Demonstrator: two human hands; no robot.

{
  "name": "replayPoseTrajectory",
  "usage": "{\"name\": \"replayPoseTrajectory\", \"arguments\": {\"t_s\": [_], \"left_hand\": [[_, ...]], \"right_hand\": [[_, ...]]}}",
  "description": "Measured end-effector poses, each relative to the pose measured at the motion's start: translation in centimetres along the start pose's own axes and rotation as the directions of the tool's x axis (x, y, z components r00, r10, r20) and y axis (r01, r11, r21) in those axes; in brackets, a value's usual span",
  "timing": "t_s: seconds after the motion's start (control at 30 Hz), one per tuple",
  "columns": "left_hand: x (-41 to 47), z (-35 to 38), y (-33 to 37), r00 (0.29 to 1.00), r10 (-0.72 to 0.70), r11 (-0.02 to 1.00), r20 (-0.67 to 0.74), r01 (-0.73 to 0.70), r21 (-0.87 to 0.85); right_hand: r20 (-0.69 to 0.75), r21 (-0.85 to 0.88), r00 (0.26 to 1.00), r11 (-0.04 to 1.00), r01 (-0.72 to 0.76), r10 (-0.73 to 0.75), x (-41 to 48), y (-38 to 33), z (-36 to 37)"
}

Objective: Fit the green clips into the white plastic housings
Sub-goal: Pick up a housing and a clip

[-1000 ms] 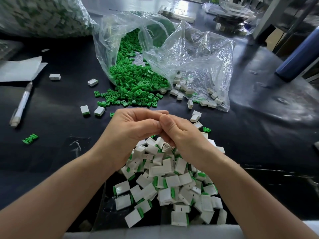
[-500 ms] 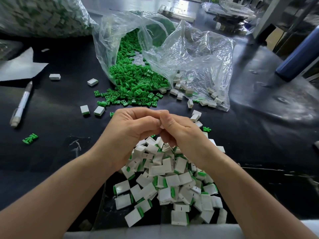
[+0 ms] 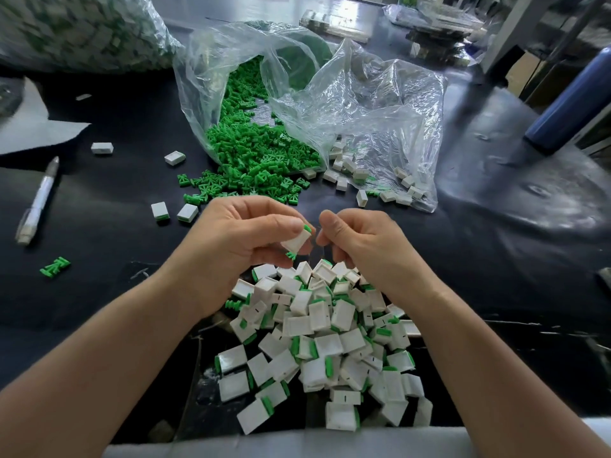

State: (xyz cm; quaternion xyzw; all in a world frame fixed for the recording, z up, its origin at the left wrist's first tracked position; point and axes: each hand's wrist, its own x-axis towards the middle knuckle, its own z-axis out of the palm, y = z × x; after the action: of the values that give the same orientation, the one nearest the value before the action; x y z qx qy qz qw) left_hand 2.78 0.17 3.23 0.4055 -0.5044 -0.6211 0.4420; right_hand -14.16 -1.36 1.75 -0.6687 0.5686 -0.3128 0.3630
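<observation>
**Left fingers pinch a fitted housing; right fingers curled beside it**

The left hand [image 3: 244,239] pinches a white housing [image 3: 296,242] narrowly between thumb and fingers [image 3: 281,226]; the housing is a small, smooth, boxy block of hard plastic, held tilted; a green clip [image 3: 307,228] sits in it, its ribbed ends poking out at the top corner and at the bottom edge. The right hand [image 3: 360,239] is just beside it, apart from the housing; its fingers [image 3: 334,247] are curled in tight under the raised thumb, holding nothing that shows.

Both forearms reach forward and inward, wrists raised off the surface [image 3: 115,242], which is dark and matt, with the knuckles turned up.

Directly beneath the fingers lies a heap of fitted housings [image 3: 330,325], white blocks with green edges, tumbled at all angles. Just beyond the fingers, loose green clips [image 3: 258,160] spill from a crinkled, clear plastic bag [image 3: 363,104]; more white blocks lie in its right-hand fold. Well off to the left of the left fingers lies a pen [image 3: 38,200].
</observation>
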Motion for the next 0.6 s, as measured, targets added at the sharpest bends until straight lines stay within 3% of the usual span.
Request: {"name": "replayPoseTrajectory", "arguments": {"t_s": [0.13, 0.37, 0.6], "left_hand": [[-0.3, 0.1, 0.1, 0.996, 0.036, 0.998, 0.082, -0.04, 0.041], [0.3, -0.2, -0.2, 0.994, 0.06, 0.998, -0.096, -0.06, -0.003], [0.3, 0.1, -0.2, 0.992, 0.053, 0.999, -0.115, -0.054, -0.004]], "right_hand": [[-0.085, -0.05, 0.996, 0.998, -0.033, 0.028, 0.4, 1.1, -0.7], [-0.251, -0.116, 0.967, 0.99, -0.075, 0.044, 1.2, 2.1, -2.1], [-0.336, -0.23, 0.94, 0.964, -0.133, 0.05, 1.6, 2.7, -3.3]]}}
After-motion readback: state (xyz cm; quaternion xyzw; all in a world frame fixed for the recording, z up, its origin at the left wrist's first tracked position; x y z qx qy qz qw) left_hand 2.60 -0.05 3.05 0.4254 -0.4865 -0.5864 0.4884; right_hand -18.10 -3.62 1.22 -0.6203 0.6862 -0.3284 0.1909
